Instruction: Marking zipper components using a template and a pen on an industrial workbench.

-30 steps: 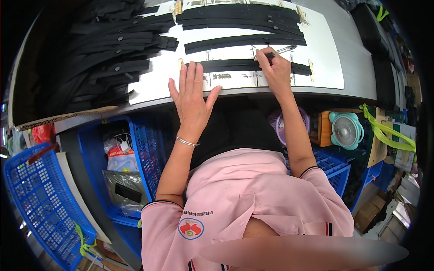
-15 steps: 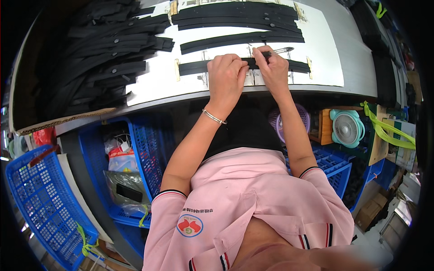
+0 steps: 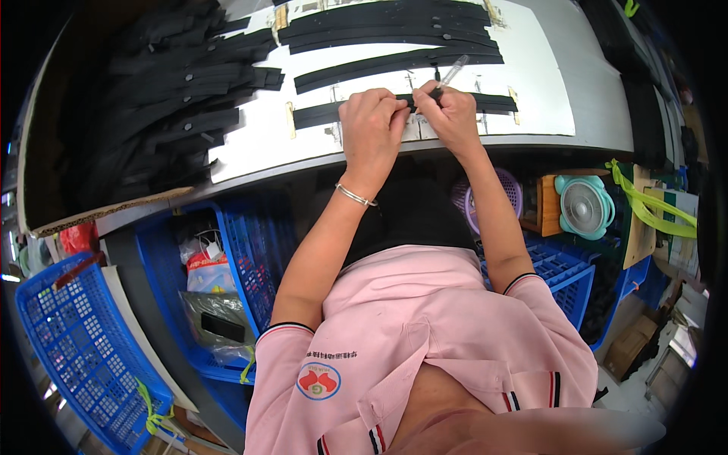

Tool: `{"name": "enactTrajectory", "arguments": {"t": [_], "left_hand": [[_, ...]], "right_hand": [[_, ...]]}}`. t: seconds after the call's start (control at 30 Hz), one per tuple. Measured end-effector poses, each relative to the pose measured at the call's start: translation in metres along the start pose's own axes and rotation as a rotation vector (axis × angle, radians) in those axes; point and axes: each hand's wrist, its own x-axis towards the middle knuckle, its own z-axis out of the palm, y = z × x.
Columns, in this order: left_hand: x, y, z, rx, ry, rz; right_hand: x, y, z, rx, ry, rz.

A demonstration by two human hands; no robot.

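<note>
A narrow black fabric strip (image 3: 493, 103) lies across a white board (image 3: 542, 83) at the table's near edge. My left hand (image 3: 370, 129) is closed at the strip's middle, fingertips pinching it. Just to its right, my right hand (image 3: 453, 121) grips a clear-barrelled pen (image 3: 454, 72), whose upper end leans up and to the right. The pen's tip is hidden by my fingers, close to the strip. Beyond my hands lies another black strip (image 3: 334, 76), slightly slanted. Farther back, several more strips (image 3: 387, 26) lie side by side.
A heap of black strips (image 3: 174, 98) fills the left, beside a cardboard edge (image 3: 114, 211). Blue baskets (image 3: 91, 356) stand below at the left; another blue crate (image 3: 561, 277) is at the right, near a small turquoise fan (image 3: 584, 206) and a purple basket (image 3: 504, 193).
The pen has swung from lying nearly flat toward the right to a steeper, upward slant. Both hands remain at the same strip, and the whole view has shifted slightly.
</note>
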Motion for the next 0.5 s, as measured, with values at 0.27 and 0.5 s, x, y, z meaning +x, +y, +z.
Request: {"name": "enactTrajectory", "arguments": {"t": [0.27,0.5], "left_hand": [[-0.001,-0.002,-0.003,0.008,-0.029,0.004],[0.0,0.004,0.0,0.004,-0.026,0.006]], "right_hand": [[-0.006,-0.001,-0.043,0.416,0.164,0.219],[-0.004,0.041,-0.086,0.26,0.273,0.247]]}}
